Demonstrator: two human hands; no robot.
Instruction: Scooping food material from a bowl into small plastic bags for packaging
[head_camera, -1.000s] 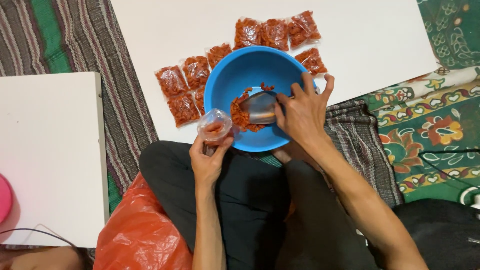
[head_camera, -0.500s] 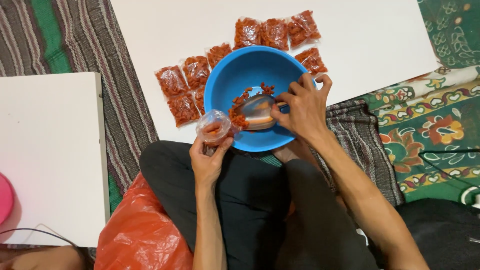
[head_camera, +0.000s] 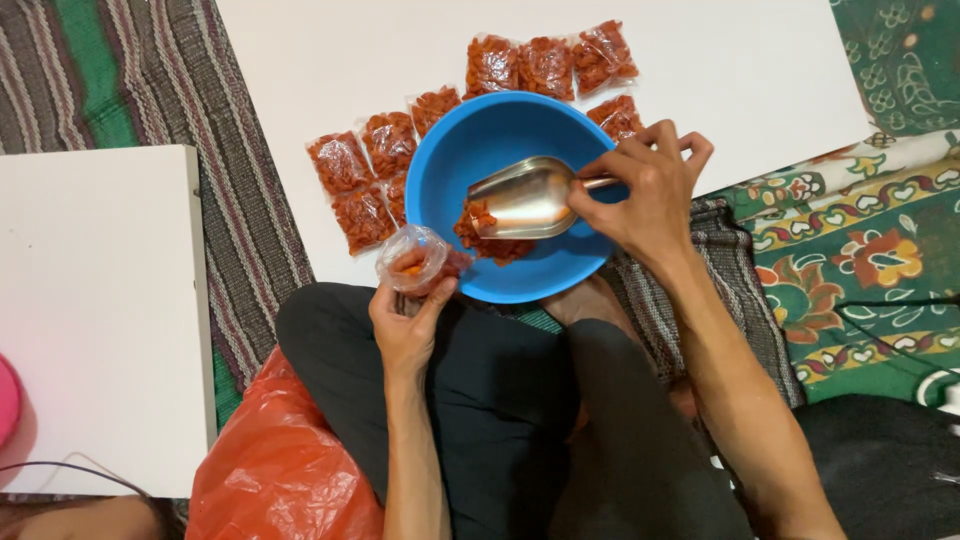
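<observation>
Seated person, viewed from above. The right hand (head_camera: 650, 190) grips the handle of a metal scoop (head_camera: 525, 195), held over a blue bowl (head_camera: 455, 160); a few orange snack pieces (head_camera: 478, 216) lie at the scoop's mouth and on the bowl floor beneath it. The left hand (head_camera: 405, 325), closed around a small clear bag (head_camera: 415, 262) partly filled with the same pieces, holds it just beside the bowl's near rim. Beyond both hands, filled packets (head_camera: 365, 165) lie on a white board (head_camera: 720, 70). By the left elbow, an orange plastic sack (head_camera: 275, 470).
</observation>
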